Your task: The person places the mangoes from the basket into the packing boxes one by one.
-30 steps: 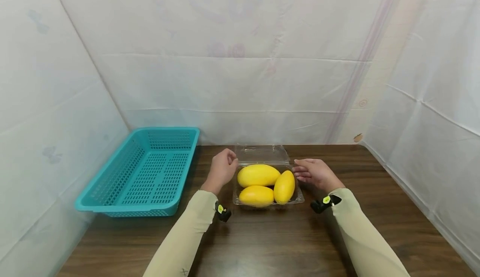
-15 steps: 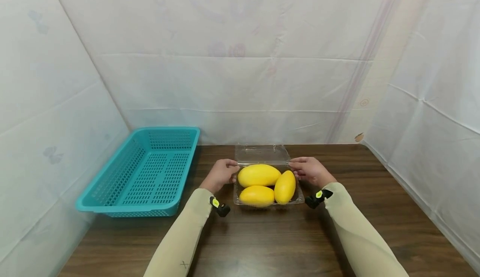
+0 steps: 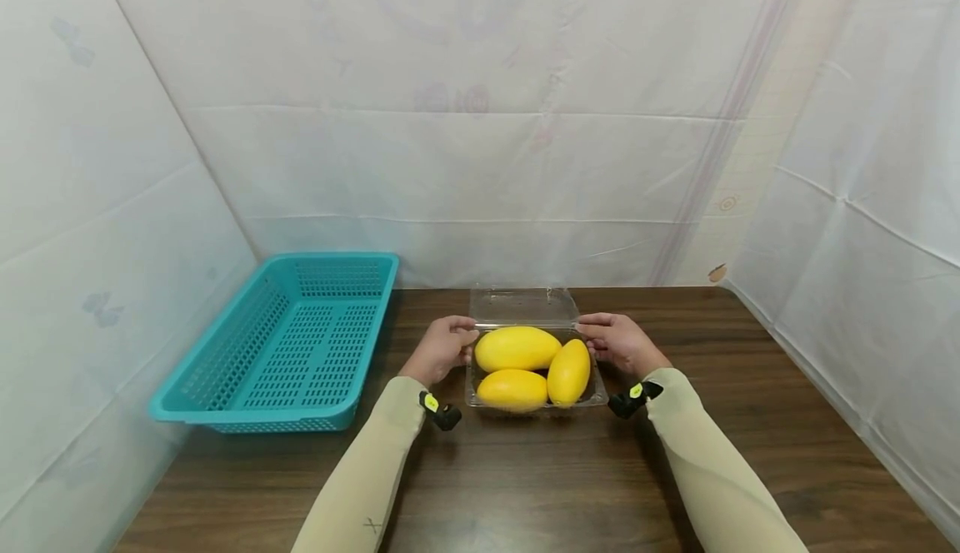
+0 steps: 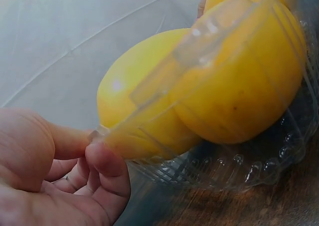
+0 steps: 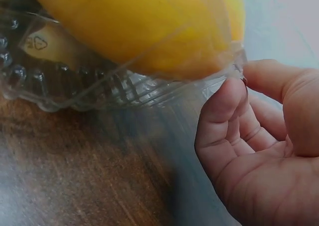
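A clear plastic clamshell box (image 3: 599, 393) lies with its lid (image 3: 522, 306) folded back toward the wall. Three smooth yellow mangoes fill its base: a long one (image 3: 517, 348) at the back, another (image 3: 513, 388) in front and one (image 3: 569, 372) standing lengthwise on the right. At the back left corner, my left hand (image 3: 439, 350) pinches the box's rim; the left wrist view has thumb and forefinger on a small plastic corner. My right hand (image 3: 619, 343) does likewise at the back right corner, its thumb and forefinger (image 5: 222, 99) pinching the edge in the right wrist view.
To the left stands a turquoise plastic basket (image 3: 358, 361) with slotted sides and floor. A dark wood-grain table (image 3: 517, 495) bears everything. White sheeting (image 3: 480, 161) hangs close behind the table and along both sides.
Both hands have moved in from beside the box to its back corners and taken hold of the rim there. Box, mangoes and basket stay in place.
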